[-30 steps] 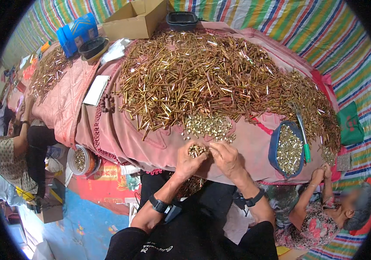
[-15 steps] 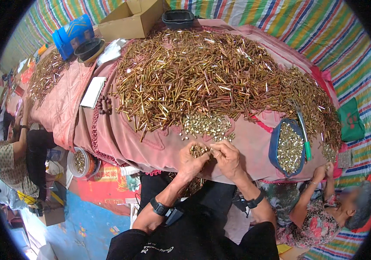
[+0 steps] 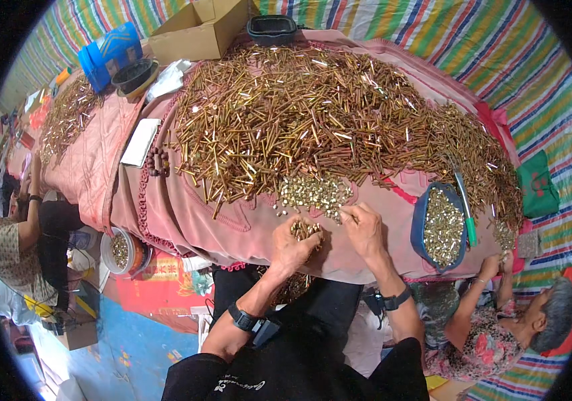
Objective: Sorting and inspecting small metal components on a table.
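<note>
My left hand [image 3: 291, 246] is cupped and closed around a handful of small gold-coloured metal pieces [image 3: 305, 230], just above the pink cloth. To its right, my right hand [image 3: 365, 232] is at the near right edge of a small heap of short, shiny metal caps [image 3: 309, 194]. Its thumb and fingertips are pinched together; whatever may be between them is too small to make out. Beyond that heap lies a broad pile of thin copper- and gold-coloured metal tubes [image 3: 299, 120]. More tubes show in my lap, partly hidden by my left forearm.
A blue tray [image 3: 418, 234] full of small caps stands on the right, a green-handled tool [image 3: 471, 230] beside it. Far back are a cardboard box [image 3: 196, 33] and a black bin [image 3: 272, 30]. People work at both sides. A white tub [image 3: 107, 252] stands lower left.
My right hand has moved away from my left hand, rightward and slightly farther out, to the edge of the small heap. My left hand stays nearly in place, still holding its handful.
</note>
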{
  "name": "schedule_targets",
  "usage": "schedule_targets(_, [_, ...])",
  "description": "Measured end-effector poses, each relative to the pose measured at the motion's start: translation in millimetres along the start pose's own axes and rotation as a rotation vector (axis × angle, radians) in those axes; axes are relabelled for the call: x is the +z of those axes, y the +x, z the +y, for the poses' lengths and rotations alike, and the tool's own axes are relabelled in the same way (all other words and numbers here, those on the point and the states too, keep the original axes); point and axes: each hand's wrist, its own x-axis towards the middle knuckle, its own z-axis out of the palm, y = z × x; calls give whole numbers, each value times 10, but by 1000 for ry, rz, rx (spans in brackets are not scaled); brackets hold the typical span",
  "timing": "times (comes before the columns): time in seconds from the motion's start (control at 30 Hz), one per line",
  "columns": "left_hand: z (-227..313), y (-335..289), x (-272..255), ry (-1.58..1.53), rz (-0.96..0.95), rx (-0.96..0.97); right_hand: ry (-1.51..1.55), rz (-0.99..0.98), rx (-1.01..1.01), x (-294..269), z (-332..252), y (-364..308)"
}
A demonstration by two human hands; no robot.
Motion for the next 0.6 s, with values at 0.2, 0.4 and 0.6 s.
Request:
schedule_targets(0.2, [28, -93, 48, 52, -21, 56, -65, -91, -74, 146, 144, 181])
schedule_targets(0.4, [-20, -134, 58, 13, -51, 141, -48, -185, -156, 130, 197, 288])
schedule_targets(0.6, [-25, -144, 67, -13, -60, 128, 167, -89, -11, 47, 138, 142])
